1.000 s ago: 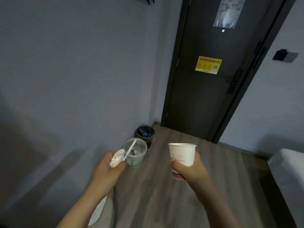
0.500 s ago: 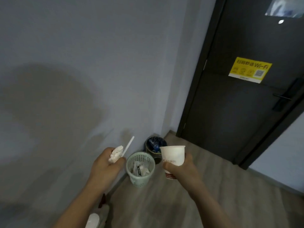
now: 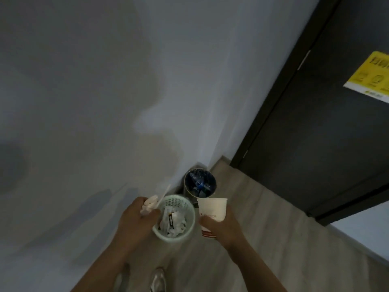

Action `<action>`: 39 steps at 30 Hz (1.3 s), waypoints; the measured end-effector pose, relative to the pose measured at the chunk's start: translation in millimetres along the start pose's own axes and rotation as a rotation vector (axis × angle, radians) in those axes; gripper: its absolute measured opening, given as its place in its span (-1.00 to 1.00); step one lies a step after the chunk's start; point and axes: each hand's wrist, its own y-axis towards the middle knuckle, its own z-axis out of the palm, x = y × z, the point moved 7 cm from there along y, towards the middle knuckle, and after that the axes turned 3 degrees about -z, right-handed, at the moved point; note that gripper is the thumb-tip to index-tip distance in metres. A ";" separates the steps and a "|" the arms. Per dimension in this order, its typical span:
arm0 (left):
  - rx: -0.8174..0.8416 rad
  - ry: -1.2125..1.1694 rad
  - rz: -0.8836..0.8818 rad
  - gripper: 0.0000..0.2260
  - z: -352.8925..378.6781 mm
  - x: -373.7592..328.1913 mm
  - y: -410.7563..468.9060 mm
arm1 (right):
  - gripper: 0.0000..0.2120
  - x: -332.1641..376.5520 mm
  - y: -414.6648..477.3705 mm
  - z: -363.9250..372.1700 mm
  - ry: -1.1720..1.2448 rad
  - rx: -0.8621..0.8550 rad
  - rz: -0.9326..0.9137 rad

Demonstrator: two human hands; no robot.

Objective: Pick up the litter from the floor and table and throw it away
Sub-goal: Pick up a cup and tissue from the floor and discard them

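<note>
My left hand point(image 3: 134, 220) grips a crumpled white wrapper point(image 3: 149, 204) with a thin white straw point(image 3: 164, 194) sticking up from it, held at the left rim of a pale green mesh bin point(image 3: 183, 237). The bin holds white papers and wrappers. My right hand point(image 3: 221, 227) grips a white paper cup point(image 3: 212, 209) with red print, upright, just right of the green bin. Behind both stands a dark bin point(image 3: 200, 185) with blue plastic bottles inside.
A grey wall point(image 3: 105, 102) runs along the left, meeting a dark door point(image 3: 315, 133) with a yellow sticker point(image 3: 370, 79) at the right. The floor point(image 3: 273, 239) is pale wood. A shoe point(image 3: 159, 281) shows at the bottom edge.
The view has closed in on the two bins and tilted down. Both hands have come nearer the green bin, the left now at its rim, the cup beside it.
</note>
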 end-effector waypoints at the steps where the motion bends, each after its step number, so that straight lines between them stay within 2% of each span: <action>1: 0.000 0.022 -0.018 -0.76 4.6 2.6 19.4 | -0.34 -4.5 21.0 5.7 0.023 0.017 0.046; 5: 0.031 0.138 -0.070 -0.80 23.2 18.1 93.4 | -0.37 -28.6 105.5 32.4 0.063 0.032 0.159; 9: 0.002 0.186 -0.070 -0.79 42.3 49.5 155.9 | -0.73 -66.4 177.1 59.7 0.095 0.046 0.277; 13: -0.026 0.253 -0.167 -0.78 70.3 98.1 201.4 | -0.79 -114.4 242.4 73.7 0.035 0.069 0.348; 15: -0.012 0.296 -0.225 -0.81 85.7 127.1 218.7 | -0.70 -144.1 268.0 76.5 -0.016 0.053 0.374; 18: 0.009 0.341 -0.268 -0.81 109.9 166.9 238.7 | -0.30 -189.6 296.9 77.5 -0.116 0.022 0.411; 23: 0.054 0.398 -0.316 -0.75 150.1 216.6 267.9 | -0.16 -240.0 334.4 87.7 -0.284 0.142 0.409; 29: 0.109 0.338 -0.426 -0.59 195.7 253.6 301.9 | -0.46 -273.6 349.4 85.0 -0.398 0.231 0.398; 34: 0.121 0.298 -0.480 -0.52 231.3 250.0 334.4 | -0.47 -293.5 349.4 65.7 -0.431 0.232 0.453; 39: 0.140 0.267 -0.491 -0.43 256.3 246.2 355.6 | -0.57 -310.5 359.0 51.5 -0.476 0.254 0.477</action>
